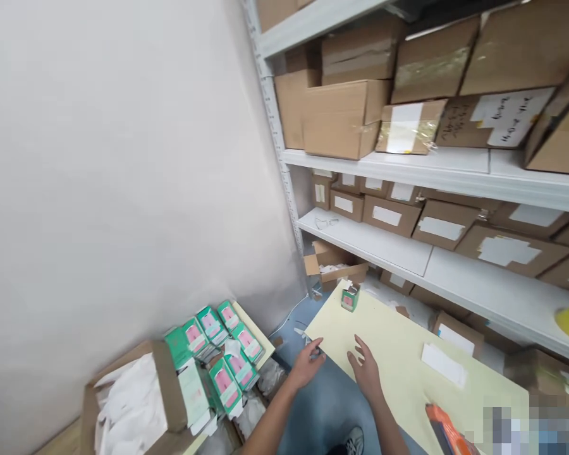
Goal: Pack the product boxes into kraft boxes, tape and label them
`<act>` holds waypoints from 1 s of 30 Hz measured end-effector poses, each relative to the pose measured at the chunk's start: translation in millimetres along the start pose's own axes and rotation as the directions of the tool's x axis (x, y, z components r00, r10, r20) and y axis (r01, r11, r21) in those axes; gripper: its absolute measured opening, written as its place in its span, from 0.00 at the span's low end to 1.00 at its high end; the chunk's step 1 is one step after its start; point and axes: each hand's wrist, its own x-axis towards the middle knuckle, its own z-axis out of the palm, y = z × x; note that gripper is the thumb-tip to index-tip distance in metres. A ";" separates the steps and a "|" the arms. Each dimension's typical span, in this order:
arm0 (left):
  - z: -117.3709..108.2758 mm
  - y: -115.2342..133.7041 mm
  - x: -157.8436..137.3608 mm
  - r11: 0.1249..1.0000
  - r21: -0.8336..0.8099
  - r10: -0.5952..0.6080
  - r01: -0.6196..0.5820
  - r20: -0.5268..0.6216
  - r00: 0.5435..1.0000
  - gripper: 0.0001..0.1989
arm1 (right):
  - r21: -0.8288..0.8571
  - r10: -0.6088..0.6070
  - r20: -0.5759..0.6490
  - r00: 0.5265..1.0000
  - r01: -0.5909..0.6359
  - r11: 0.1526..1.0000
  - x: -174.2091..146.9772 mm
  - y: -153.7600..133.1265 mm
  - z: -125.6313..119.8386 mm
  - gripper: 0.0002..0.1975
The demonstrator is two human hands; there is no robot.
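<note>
My left hand [308, 364] hovers at the near-left edge of a pale yellow table [379, 335], fingers curved and apart. A small dark patch shows between its thumb and fingers; I cannot make out what it is. Over the tabletop my right hand [366, 368] is open, thumb and fingers spread, holding nothing visible. Beyond both hands, a small green box with a pink panel [349, 298] stands upright at the table's far corner, its top apparently open. A white sheet or flat packet [444, 364] lies on the table to the right.
Several green and pink boxes [225, 385] stand at the left beside a carton of white material [133, 404]. Shelves [389, 249] of cardboard boxes rise ahead and right. An orange and black object [443, 426] lies at the table's near right. An open carton [336, 259] sits below the shelf.
</note>
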 end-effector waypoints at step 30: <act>-325.1 -203.0 -408.9 0.891 -0.419 -0.301 -0.175 -0.834 0.463 0.34 | 0.070 -0.230 0.825 0.516 0.311 0.948 -289.7 -111.2 421.1 0.34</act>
